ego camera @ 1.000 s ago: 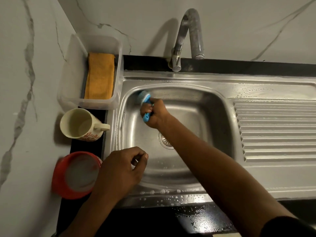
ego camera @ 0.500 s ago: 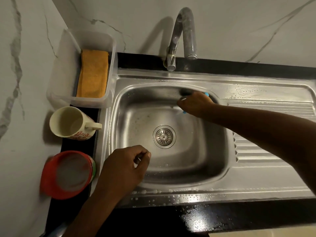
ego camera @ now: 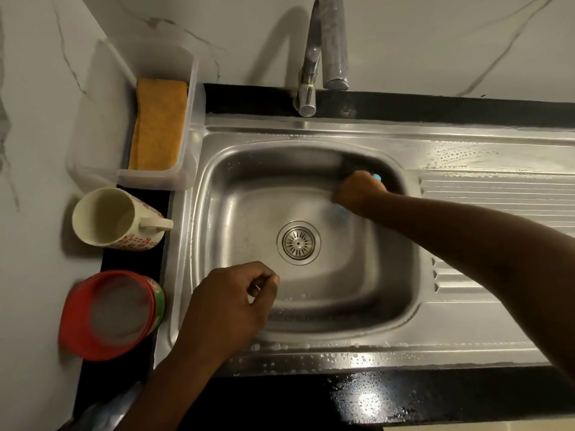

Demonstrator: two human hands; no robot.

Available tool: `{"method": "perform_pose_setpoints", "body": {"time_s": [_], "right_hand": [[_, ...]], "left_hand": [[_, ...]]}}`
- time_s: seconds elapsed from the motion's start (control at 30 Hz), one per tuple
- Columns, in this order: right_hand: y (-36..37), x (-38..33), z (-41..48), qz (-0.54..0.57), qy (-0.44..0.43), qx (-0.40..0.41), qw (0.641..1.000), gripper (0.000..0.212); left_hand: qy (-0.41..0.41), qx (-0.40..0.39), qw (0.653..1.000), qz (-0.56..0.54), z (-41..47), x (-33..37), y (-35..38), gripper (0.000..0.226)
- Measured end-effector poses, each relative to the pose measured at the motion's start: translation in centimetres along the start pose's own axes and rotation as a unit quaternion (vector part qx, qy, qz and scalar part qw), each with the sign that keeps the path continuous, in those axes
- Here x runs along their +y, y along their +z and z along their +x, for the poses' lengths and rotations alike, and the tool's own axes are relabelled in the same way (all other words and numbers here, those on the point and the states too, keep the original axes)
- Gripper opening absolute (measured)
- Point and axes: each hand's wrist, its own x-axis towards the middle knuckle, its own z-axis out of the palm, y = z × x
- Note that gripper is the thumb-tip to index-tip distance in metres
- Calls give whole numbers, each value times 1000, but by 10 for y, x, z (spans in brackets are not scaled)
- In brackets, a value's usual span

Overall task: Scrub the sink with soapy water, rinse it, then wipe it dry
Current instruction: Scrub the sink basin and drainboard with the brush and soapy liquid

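Note:
A stainless steel sink (ego camera: 311, 353) with a round drain (ego camera: 298, 242) fills the middle of the view, its rim dotted with soap bubbles. My right hand (ego camera: 357, 191) grips a blue scrub brush (ego camera: 377, 177) against the basin's back right wall; most of the brush is hidden by the hand. My left hand (ego camera: 231, 309) hangs over the front left rim with loosely curled fingers and holds nothing. An orange cloth (ego camera: 158, 124) lies in a clear plastic tub (ego camera: 102, 119) at the back left.
A cream mug (ego camera: 115, 217) and a red bowl of cloudy soapy water (ego camera: 109, 315) stand on the black counter left of the sink. The tap (ego camera: 323, 51) rises behind the basin. The ribbed drainboard (ego camera: 497, 197) lies to the right.
My right hand has swept the brush from the basin's back left corner to its back right wall. My left hand has stayed at the front rim.

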Motion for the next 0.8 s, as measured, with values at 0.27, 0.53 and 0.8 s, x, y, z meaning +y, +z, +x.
{"method": "perform_pose_setpoints", "body": {"time_s": [0.27, 0.53, 0.8], "right_hand": [[-10, -14, -15, 177, 65, -210, 959, 32], [-29, -5, -7, 42, 77, -169, 982, 36], [-57, 39, -36, 35, 103, -81, 991, 17]], "left_hand": [[6, 8, 1000, -1, -7, 3, -1, 25], [-4, 38, 999, -18, -18, -2, -9, 12], [7, 37, 999, -25, -21, -3, -5, 18]]}}
